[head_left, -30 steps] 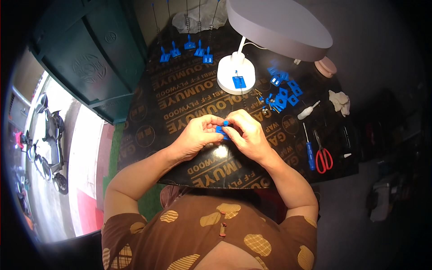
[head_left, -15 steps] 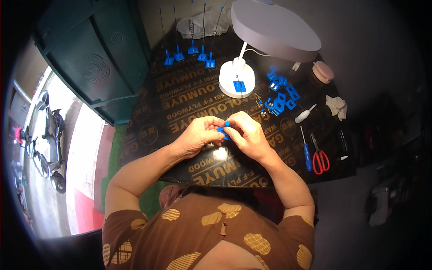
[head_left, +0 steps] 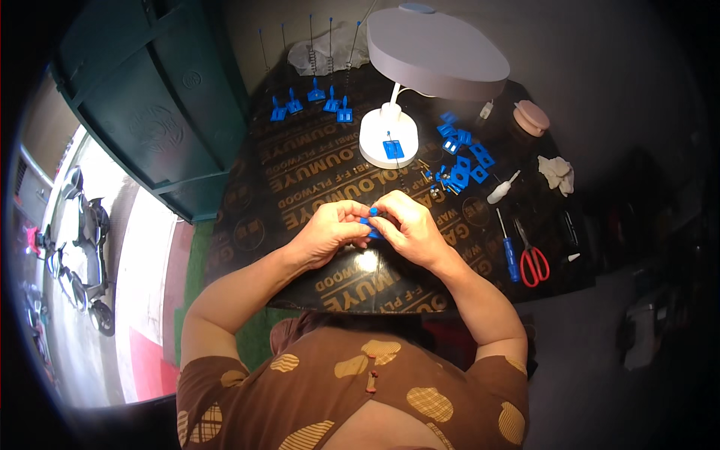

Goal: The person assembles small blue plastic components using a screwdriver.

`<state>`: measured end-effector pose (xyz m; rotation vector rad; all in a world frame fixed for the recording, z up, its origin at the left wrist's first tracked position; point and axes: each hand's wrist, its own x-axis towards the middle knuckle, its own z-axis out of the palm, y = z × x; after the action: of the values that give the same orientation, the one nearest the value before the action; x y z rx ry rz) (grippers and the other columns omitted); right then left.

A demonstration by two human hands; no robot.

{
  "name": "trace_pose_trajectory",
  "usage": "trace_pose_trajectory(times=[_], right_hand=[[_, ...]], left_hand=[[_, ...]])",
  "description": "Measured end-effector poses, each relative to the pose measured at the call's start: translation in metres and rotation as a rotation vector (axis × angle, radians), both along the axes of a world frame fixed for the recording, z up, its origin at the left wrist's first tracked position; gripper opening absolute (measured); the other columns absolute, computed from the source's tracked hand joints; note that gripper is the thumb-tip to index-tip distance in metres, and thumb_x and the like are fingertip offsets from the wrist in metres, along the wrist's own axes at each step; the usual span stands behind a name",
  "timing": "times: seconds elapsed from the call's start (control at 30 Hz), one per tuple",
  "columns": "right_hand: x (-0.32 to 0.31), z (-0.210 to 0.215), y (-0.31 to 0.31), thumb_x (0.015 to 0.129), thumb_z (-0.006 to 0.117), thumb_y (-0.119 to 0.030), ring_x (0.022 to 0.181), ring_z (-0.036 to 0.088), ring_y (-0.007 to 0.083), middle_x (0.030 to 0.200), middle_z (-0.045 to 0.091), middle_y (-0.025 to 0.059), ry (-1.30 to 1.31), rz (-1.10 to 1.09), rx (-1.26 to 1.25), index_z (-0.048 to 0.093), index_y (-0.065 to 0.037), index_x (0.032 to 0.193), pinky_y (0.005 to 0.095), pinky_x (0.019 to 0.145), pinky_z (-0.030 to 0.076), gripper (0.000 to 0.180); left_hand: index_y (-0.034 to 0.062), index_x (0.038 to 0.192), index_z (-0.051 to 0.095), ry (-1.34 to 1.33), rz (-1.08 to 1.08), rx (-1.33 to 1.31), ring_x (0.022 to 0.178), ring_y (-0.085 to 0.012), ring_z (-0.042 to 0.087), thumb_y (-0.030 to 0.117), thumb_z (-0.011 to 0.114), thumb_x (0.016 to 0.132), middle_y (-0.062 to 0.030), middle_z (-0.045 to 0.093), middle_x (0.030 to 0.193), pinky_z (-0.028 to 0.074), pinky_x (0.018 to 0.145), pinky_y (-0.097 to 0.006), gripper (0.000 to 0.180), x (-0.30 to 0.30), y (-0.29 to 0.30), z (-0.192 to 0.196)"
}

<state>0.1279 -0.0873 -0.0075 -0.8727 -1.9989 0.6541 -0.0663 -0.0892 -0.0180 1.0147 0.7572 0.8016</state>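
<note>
Between my hands, over the near middle of the table, is a small blue plastic piece (head_left: 374, 234), mostly covered by my fingers. My left hand (head_left: 335, 231) pinches it from the left with thumb and fingers. From the right, my right hand (head_left: 409, 231) grips the same piece, thumb against fingers. A blue knob (head_left: 373, 212) shows between the fingertips. Just beyond the hands, another blue plate with a thin rod (head_left: 394, 149) rests on the white lamp base (head_left: 377, 160). The ends of my fingers hide how the held parts join.
Several blue stands with spring rods (head_left: 316, 92) stand at the far left. Loose blue parts (head_left: 460, 175) and small metal pieces lie right of the lamp (head_left: 439, 52). A white tube (head_left: 503, 187), a blue-handled screwdriver (head_left: 509, 247), red-handled scissors (head_left: 533, 262) and crumpled tissue (head_left: 556, 175) lie rightward.
The view has shifted slightly, so the table's far side sits a little lower. Both hands keep their hold on the blue piece, with only small finger movement.
</note>
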Motion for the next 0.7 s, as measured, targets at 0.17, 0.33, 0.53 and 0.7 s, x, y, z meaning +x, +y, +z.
trace_pose_trajectory(times=[0.17, 0.33, 0.53, 0.7], right_hand=[[0.0008, 0.001, 0.0007, 0.082, 0.067, -0.006, 0.067, 0.062, 0.0262, 0.082, 0.059, 0.0124, -0.007, -0.011, 0.009, 0.062, 0.0, 0.09, 0.034, 0.06, 0.049, 0.012], [0.001, 0.0007, -0.0001, 0.081, 0.066, -0.005, 0.07, 0.062, 0.0266, 0.083, 0.06, 0.0127, -0.023, -0.025, -0.011, 0.061, 0.0, 0.091, 0.0344, 0.061, 0.05, 0.012], [-0.001, 0.0013, -0.0029, 0.081, 0.066, -0.004, 0.071, 0.063, 0.0264, 0.086, 0.061, 0.0128, 0.021, -0.027, 0.014, 0.06, 0.0, 0.096, 0.0337, 0.062, 0.05, 0.016], [-0.0001, 0.0043, -0.0019, 0.083, 0.065, -0.005, 0.07, 0.062, 0.0266, 0.084, 0.06, 0.0121, 0.018, -0.024, -0.001, 0.063, -0.002, 0.092, 0.0344, 0.063, 0.049, 0.01]], left_hand=[[-0.0058, 0.111, 0.055, -0.013, -0.003, 0.015, 0.074, -0.0115, 0.063, 0.002, 0.067, 0.082, -0.0088, 0.065, 0.091, 0.052, 0.07, -0.022, 0.032, 0.0007, 0.0008, -0.0001], [-0.0062, 0.109, 0.056, -0.005, 0.015, 0.035, 0.073, -0.0095, 0.061, 0.001, 0.066, 0.082, -0.0077, 0.064, 0.089, 0.051, 0.069, -0.022, 0.03, 0.0033, -0.0028, 0.0061], [-0.0054, 0.107, 0.058, 0.011, 0.011, 0.071, 0.073, -0.01, 0.061, -0.001, 0.067, 0.08, -0.0074, 0.064, 0.089, 0.051, 0.069, -0.022, 0.029, 0.0021, -0.0012, 0.0035], [-0.0059, 0.108, 0.058, 0.011, 0.039, 0.071, 0.072, -0.0105, 0.061, -0.001, 0.068, 0.079, -0.0077, 0.064, 0.088, 0.052, 0.069, -0.023, 0.031, 0.003, -0.002, 0.0053]])
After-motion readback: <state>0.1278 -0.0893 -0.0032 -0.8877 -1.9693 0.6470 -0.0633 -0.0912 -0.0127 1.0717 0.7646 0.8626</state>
